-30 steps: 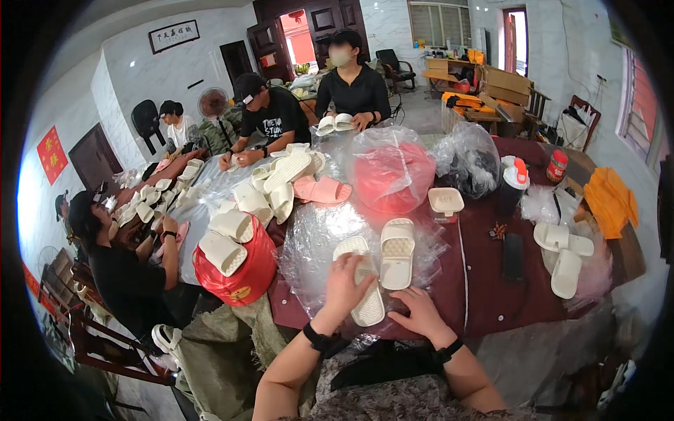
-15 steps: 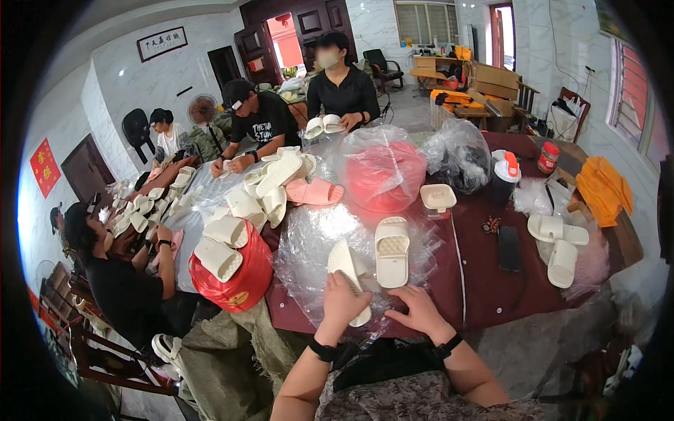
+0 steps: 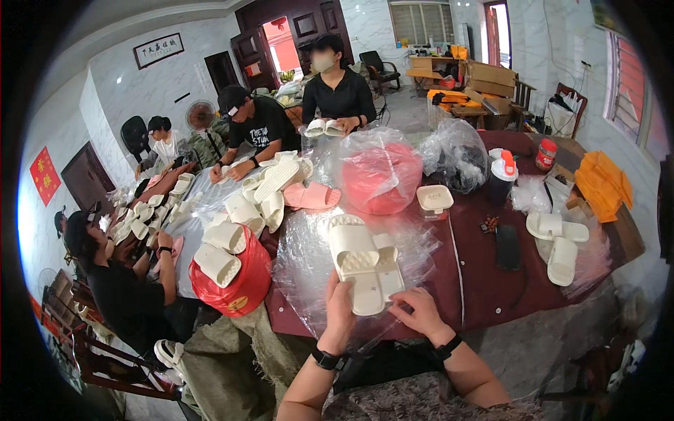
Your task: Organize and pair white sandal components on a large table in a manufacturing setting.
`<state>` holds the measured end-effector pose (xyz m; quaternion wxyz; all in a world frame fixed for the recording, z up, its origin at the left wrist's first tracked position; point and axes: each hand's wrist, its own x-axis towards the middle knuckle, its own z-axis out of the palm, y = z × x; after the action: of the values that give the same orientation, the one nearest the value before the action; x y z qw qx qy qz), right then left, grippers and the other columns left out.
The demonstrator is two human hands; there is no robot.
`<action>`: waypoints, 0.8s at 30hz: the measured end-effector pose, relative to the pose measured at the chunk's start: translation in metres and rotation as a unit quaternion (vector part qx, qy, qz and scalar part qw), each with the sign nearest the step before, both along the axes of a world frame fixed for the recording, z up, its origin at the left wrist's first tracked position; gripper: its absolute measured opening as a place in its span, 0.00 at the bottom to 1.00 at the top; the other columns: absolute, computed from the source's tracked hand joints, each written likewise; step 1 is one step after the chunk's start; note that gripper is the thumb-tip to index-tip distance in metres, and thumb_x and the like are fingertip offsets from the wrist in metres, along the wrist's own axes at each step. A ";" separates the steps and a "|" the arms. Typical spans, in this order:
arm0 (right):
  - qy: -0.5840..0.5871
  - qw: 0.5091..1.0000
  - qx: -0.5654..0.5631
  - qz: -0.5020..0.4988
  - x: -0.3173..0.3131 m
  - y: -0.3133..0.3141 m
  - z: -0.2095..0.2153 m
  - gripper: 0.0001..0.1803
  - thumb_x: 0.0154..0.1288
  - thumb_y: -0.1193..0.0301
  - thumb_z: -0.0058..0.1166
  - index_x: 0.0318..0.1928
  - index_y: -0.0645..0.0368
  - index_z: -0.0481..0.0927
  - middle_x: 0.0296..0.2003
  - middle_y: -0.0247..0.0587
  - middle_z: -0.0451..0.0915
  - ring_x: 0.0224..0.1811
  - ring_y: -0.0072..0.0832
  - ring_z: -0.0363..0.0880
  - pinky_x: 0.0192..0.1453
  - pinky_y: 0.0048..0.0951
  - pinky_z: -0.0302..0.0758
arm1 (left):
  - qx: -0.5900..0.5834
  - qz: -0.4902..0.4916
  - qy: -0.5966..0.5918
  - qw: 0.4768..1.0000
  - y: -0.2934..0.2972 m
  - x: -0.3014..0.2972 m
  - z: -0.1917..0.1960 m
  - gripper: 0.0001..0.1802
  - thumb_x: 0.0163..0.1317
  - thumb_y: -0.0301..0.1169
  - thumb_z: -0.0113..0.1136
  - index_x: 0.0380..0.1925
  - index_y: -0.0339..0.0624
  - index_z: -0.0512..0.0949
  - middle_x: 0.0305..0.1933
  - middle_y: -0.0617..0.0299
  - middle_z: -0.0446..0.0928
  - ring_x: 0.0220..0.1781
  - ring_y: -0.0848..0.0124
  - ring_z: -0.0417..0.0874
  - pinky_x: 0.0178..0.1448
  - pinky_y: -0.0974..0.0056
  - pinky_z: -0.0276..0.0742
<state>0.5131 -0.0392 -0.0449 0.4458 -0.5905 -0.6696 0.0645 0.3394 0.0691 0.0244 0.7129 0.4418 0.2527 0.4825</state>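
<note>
The left hand (image 3: pixel 340 313) was closed on the near end of a cream slipper (image 3: pixel 359 270), lifting it on a tilt — thumb on its ridged sole. Just to the right, the right hand (image 3: pixel 420 312) pinched the edge of a second cream slipper (image 3: pixel 387 261) lying beneath the first. Under both spread a clear plastic bag (image 3: pixel 309 259) on the dark red table (image 3: pixel 477 281). Left of the grip stood a red sack (image 3: pixel 242 284) of slippers — beyond it, a pink bag (image 3: pixel 379 175).

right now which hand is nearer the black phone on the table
Right. The right hand is at the cream slippers' lower right edge, on the phone's side. The left hand holds the slippers from the far side.
</note>
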 end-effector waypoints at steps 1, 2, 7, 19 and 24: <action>0.069 0.998 0.012 0.002 -0.001 -0.001 -0.002 0.17 0.64 0.62 0.65 0.50 0.56 0.83 0.33 0.37 0.84 0.37 0.36 0.82 0.47 0.36 0.76 | -0.075 -0.038 -0.043 0.996 -0.001 0.006 -0.001 0.31 0.63 0.21 0.42 0.70 0.36 0.64 0.63 0.50 0.75 0.61 0.61 0.79 0.63 0.60 0.78; 0.138 0.990 0.022 0.003 0.000 -0.001 -0.005 0.16 0.66 0.63 0.63 0.51 0.57 0.83 0.31 0.36 0.83 0.32 0.32 0.82 0.41 0.33 0.77 | -0.129 -0.058 -0.096 0.985 -0.002 0.017 -0.004 0.32 0.64 0.21 0.42 0.70 0.36 0.62 0.65 0.49 0.73 0.62 0.58 0.79 0.63 0.57 0.79; 0.386 0.922 0.024 0.029 0.008 0.002 -0.028 0.21 0.70 0.70 0.55 0.61 0.64 0.73 0.33 0.36 0.82 0.30 0.24 0.78 0.41 0.22 0.76 | -0.072 -0.105 -0.106 0.986 -0.006 0.050 -0.044 0.30 0.69 0.24 0.46 0.72 0.34 0.59 0.66 0.49 0.72 0.66 0.60 0.76 0.68 0.59 0.74; -0.020 0.987 0.042 -0.152 0.003 -0.004 0.004 0.34 0.55 0.70 0.68 0.64 0.56 0.73 0.65 0.51 0.69 0.63 0.52 0.69 0.65 0.45 0.71 | 0.153 -0.113 0.258 0.947 0.002 0.046 -0.080 0.29 0.75 0.36 0.56 0.70 0.36 0.62 0.56 0.52 0.80 0.58 0.67 0.80 0.62 0.63 0.75; 0.015 0.957 0.061 -0.282 0.018 -0.002 0.017 0.15 0.63 0.70 0.63 0.48 0.64 0.82 0.52 0.48 0.79 0.51 0.47 0.78 0.49 0.43 0.75 | 0.222 -0.122 0.223 0.941 -0.005 0.038 -0.094 0.25 0.72 0.30 0.58 0.66 0.35 0.66 0.58 0.52 0.79 0.62 0.64 0.78 0.65 0.62 0.73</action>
<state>0.5312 -0.0411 -0.0282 0.4912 -0.7260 -0.4717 -0.0959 0.3773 0.0643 -0.0694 0.5755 0.7123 0.2359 0.3251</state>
